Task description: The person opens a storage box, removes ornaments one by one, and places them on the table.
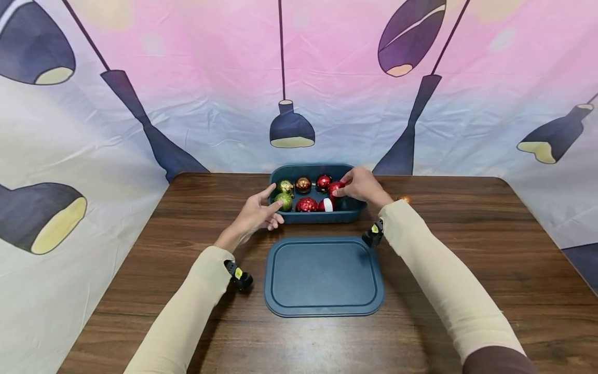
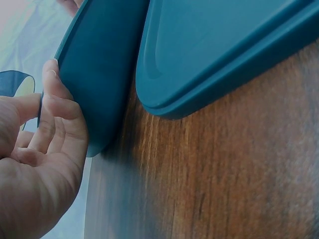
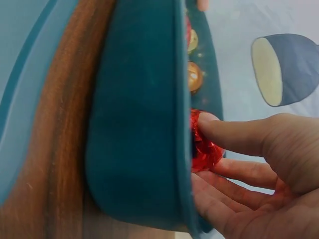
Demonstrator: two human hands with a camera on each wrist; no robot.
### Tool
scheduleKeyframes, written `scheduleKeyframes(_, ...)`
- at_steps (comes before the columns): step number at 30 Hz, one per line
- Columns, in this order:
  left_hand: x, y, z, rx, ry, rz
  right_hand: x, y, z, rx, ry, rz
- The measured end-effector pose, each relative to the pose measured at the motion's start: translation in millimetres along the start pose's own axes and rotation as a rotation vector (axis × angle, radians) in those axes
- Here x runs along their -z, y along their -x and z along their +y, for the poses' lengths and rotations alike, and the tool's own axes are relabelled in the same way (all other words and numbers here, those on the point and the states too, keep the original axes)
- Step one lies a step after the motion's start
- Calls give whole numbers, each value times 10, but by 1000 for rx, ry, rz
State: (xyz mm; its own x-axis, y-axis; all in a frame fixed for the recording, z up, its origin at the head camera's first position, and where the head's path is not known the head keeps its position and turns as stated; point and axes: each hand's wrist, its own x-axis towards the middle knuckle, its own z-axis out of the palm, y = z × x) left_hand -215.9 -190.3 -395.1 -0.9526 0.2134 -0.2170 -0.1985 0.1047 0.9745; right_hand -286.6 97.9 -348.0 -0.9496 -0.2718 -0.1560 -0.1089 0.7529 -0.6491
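A dark blue storage box (image 1: 313,217) holds several Christmas baubles. At its right end my right hand (image 1: 362,185) pinches a shiny red bauble (image 3: 207,149) between thumb and fingers, inside the rim. My left hand (image 1: 254,213) grips the box's left end, with fingers (image 2: 60,87) against the outer wall and rim. Beside that hand, inside the box, lie a glittery green bauble (image 1: 283,201) and a gold-green one (image 1: 285,186). A copper bauble (image 1: 302,185), a red one (image 1: 323,182), a textured red one (image 1: 307,205) and a red-and-white one (image 1: 326,205) share the box.
In front of the box, a blue lid (image 1: 324,275) lies flat on the wooden table (image 1: 224,332). An orange bauble (image 1: 404,198) rests right of the box, partly hidden by the right sleeve. A printed cloth (image 1: 224,114) hangs behind the table's far edge.
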Motion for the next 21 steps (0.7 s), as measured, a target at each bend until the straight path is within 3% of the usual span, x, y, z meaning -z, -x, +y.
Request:
scheduleKeyframes(13, -6, -20, 8, 8, 2, 0, 285, 142, 18, 4, -54, 37)
scheduleKeyframes(21, -12, -5, 11, 15, 0, 2, 468, 228, 138, -11, -57, 69)
